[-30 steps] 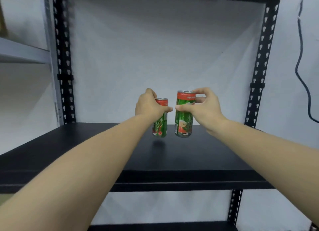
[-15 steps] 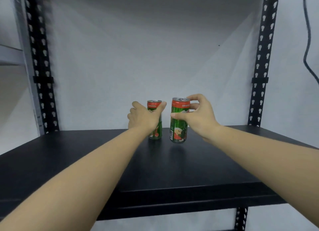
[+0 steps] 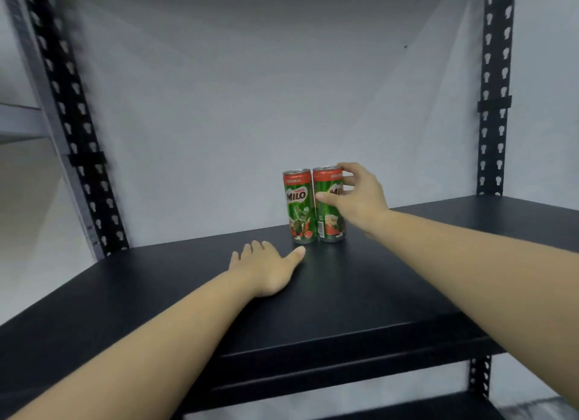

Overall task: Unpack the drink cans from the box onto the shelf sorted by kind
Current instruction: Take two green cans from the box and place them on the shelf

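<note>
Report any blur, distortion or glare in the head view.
Head view: uprights bow from wide-angle distortion, the left one motion-smeared; left can sharp with readable label; right hand on right can slightly soft; no glare on the matte shelf; lighting soft, even.

The left hand (image 3: 269,270), which gripped the left can (image 3: 299,205) half a second ago, has let go and now lies low in front of that can with fingers loosely spread. The left can, held in the air a second ago, now stands on the shelf (image 3: 360,297). The right can (image 3: 329,204) now touches the left can's side, where a gap showed before. The right hand (image 3: 357,197) has shifted to the right can's far side, its thumb across the label.
</note>
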